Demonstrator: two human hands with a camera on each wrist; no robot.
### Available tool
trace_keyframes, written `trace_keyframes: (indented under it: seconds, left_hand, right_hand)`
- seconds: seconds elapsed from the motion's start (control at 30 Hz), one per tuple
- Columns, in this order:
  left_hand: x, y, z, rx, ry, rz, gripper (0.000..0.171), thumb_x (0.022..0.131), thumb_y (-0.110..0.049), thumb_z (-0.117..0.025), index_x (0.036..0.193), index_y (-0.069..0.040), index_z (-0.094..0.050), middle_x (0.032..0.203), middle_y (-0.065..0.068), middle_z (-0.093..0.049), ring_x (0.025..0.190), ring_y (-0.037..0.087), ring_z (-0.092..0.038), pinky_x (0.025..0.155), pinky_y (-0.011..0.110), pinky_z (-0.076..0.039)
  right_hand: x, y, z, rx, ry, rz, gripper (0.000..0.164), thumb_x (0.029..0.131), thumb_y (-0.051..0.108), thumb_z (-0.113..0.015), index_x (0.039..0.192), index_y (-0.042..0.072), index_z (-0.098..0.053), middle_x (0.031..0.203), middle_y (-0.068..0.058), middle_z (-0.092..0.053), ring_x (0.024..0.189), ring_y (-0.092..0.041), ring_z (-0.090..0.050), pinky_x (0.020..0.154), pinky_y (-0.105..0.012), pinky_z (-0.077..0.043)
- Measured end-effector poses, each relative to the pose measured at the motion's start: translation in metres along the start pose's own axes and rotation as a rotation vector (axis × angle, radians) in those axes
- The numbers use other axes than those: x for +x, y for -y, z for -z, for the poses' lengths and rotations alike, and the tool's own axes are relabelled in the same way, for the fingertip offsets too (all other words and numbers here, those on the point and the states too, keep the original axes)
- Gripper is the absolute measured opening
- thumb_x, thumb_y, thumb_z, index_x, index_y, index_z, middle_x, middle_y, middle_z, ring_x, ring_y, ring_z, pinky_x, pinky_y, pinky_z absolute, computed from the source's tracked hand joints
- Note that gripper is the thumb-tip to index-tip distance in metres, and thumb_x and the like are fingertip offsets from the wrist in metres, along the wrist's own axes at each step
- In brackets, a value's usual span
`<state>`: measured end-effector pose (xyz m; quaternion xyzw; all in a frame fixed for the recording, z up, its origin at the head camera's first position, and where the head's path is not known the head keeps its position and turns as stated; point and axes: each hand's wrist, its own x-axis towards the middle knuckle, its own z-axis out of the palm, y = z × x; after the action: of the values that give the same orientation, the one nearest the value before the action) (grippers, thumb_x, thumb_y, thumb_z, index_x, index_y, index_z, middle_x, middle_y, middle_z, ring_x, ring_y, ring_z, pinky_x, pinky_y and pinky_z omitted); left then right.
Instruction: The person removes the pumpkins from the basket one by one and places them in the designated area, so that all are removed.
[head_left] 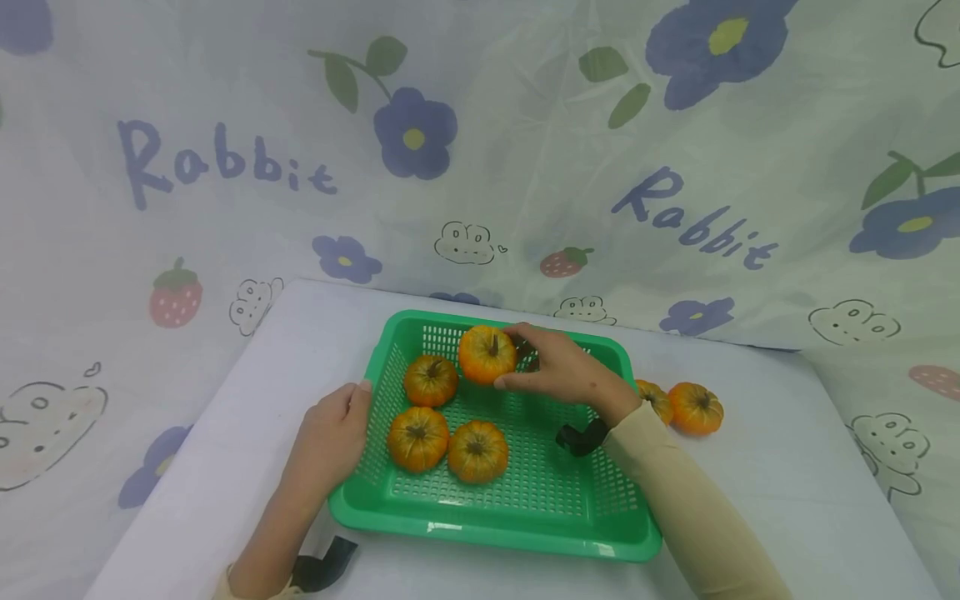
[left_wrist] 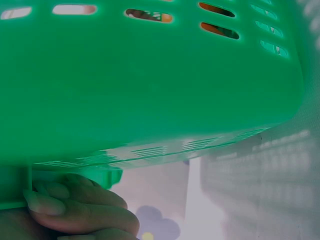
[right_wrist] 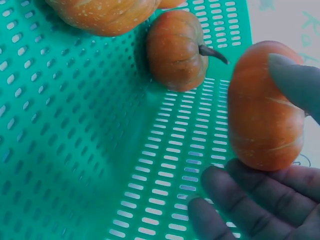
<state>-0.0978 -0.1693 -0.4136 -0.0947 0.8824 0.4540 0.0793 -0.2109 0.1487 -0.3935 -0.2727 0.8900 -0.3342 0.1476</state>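
In the head view my right hand [head_left: 555, 367] pinches a small orange pumpkin [head_left: 483, 357] between thumb and fingers over the back of a green plastic basket [head_left: 510, 542]. The right wrist view shows this held pumpkin [right_wrist: 265, 112] from the side, thumb on top and fingertips below. Three more pumpkins sit on the basket floor: one at the back left [head_left: 431, 382], one at the front left [head_left: 417, 440] and one near the middle [head_left: 477, 452]. My left hand [head_left: 330, 437] grips the basket's left rim, its fingers [left_wrist: 95, 212] curled beneath the edge.
Two more pumpkins stand on the white-covered table right of the basket, one [head_left: 696, 408] in full view, the other [head_left: 654, 400] partly behind my right forearm. A patterned curtain [head_left: 480, 150] hangs behind the table. Black straps [head_left: 324, 567] show at my wrists.
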Motion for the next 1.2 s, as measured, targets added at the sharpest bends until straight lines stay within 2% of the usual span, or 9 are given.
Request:
trace_keyframes:
  seconds: [0.23,0.4,0.6,0.83,1.2]
  left_hand:
    - [-0.001,-0.002,0.002,0.002,0.002,-0.001,0.054,0.113,-0.051,-0.03,0.098,-0.006,-0.056,0.076,0.01,-0.057,0.062,0.022,-0.059,0.053,0.035,-0.053]
    - [0.0,-0.001,0.002,-0.003,0.004,-0.001,0.055,0.113,-0.052,-0.03,0.098,-0.006,-0.055,0.076,0.01,-0.057,0.062,0.022,-0.059,0.053,0.036,-0.053]
    - [0.002,0.0,0.001,-0.005,0.007,-0.006,0.055,0.113,-0.053,-0.03,0.099,-0.006,-0.056,0.077,0.01,-0.057,0.062,0.022,-0.059,0.053,0.036,-0.053]
    - [0.002,-0.001,0.001,0.01,0.002,-0.005,0.054,0.113,-0.052,-0.03,0.1,-0.006,-0.056,0.078,0.01,-0.057,0.064,0.022,-0.058,0.055,0.035,-0.053]
    - [-0.001,0.001,0.0,0.011,0.001,0.003,0.054,0.113,-0.052,-0.03,0.097,-0.007,-0.056,0.077,0.01,-0.056,0.064,0.022,-0.057,0.055,0.035,-0.052]
  right_hand:
    - [0.0,0.0,0.003,0.039,-0.07,0.05,0.072,0.092,0.045,-0.081,0.15,0.014,-0.051,0.125,0.002,-0.065,0.113,-0.02,-0.062,0.092,-0.051,-0.057]
    - [-0.002,0.0,0.005,0.033,-0.095,0.061,0.07,0.093,0.046,-0.08,0.15,0.016,-0.051,0.121,0.004,-0.065,0.11,-0.02,-0.063,0.089,-0.045,-0.057]
    - [-0.006,0.001,0.007,0.05,-0.13,0.03,0.074,0.093,0.047,-0.079,0.152,0.015,-0.049,0.123,0.0,-0.065,0.112,-0.02,-0.062,0.09,-0.045,-0.057]
    - [-0.011,0.001,0.009,0.056,-0.176,0.003,0.075,0.093,0.047,-0.079,0.152,0.012,-0.048,0.129,-0.002,-0.065,0.115,-0.02,-0.063,0.097,-0.047,-0.055]
    - [-0.023,-0.004,0.012,0.055,-0.29,-0.055,0.079,0.093,0.044,-0.081,0.153,0.008,-0.046,0.136,-0.009,-0.062,0.115,-0.026,-0.064,0.098,-0.047,-0.055]
